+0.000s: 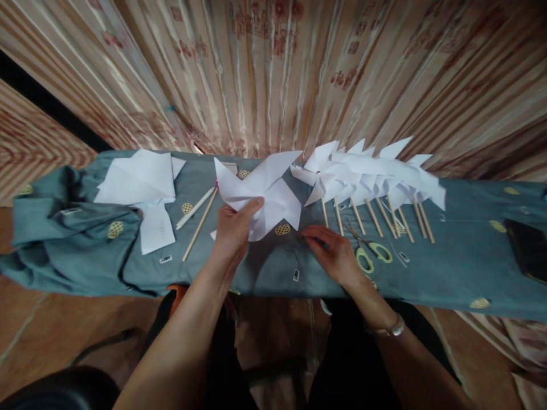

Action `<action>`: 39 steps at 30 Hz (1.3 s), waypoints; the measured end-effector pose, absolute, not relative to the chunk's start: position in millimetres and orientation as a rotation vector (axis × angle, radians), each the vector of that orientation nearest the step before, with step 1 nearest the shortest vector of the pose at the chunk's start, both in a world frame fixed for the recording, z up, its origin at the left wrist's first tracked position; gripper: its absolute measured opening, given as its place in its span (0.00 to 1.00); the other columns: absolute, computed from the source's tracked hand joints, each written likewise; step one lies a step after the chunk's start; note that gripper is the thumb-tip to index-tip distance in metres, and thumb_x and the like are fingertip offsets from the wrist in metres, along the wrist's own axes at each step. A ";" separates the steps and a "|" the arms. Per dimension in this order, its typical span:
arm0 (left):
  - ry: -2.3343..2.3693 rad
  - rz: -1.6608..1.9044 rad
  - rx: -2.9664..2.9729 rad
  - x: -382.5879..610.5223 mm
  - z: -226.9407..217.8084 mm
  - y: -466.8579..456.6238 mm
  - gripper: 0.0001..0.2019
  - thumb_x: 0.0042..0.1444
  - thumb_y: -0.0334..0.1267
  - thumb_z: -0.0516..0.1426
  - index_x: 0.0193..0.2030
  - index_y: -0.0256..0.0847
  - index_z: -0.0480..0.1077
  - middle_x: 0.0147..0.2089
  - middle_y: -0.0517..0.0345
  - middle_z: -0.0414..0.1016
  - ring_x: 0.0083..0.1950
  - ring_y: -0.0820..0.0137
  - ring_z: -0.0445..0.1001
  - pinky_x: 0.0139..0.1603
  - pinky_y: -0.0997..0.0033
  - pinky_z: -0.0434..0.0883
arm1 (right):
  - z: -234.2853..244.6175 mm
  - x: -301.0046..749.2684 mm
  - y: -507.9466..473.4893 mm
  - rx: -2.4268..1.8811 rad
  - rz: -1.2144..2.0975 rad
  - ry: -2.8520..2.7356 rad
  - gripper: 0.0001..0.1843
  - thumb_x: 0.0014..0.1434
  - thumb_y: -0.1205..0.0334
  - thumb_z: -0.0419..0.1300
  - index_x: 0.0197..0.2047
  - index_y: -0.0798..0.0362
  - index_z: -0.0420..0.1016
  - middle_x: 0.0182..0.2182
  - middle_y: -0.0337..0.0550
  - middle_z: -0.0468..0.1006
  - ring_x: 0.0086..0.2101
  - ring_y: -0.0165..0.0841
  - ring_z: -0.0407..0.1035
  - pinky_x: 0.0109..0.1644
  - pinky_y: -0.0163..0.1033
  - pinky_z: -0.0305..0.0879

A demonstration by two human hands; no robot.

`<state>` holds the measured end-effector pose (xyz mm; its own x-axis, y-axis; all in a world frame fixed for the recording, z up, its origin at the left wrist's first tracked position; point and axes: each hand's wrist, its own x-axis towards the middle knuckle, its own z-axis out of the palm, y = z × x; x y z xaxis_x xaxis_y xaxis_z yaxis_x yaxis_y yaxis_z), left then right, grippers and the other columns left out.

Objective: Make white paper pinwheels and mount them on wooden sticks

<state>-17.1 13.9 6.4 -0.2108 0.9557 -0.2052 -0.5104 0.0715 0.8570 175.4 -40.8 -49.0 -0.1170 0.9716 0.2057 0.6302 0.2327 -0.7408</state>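
Observation:
My left hand (233, 230) is closed on a white folded paper pinwheel head (267, 191), holding it up above a table covered with grey-blue cloth (448, 267). My right hand (335, 253) rests on the cloth just right of it, fingers bent and pressed down; what is under them is hidden. Green-handled scissors (371, 250) lie right beside that hand. A row of finished white pinwheels (371, 173) on wooden sticks lies further right.
A stack of white paper sheets (139, 179) lies at the left. Two loose sticks (199, 219) lie between the sheets and my left hand. A dark flat object (530, 247) sits at the right edge. Striped curtains hang behind the table.

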 end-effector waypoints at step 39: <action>1.157 1.279 0.797 -13.2 -9.1 -2.8 0.09 0.38 0.37 0.68 0.27 0.34 0.78 0.24 0.55 0.79 0.23 0.71 0.72 0.26 0.74 0.68 | -12.1 170.9 -70.1 -1.355 0.858 -1.928 0.04 0.59 0.64 0.58 0.33 0.47 0.73 0.30 0.38 0.77 0.31 0.33 0.71 0.36 0.38 0.69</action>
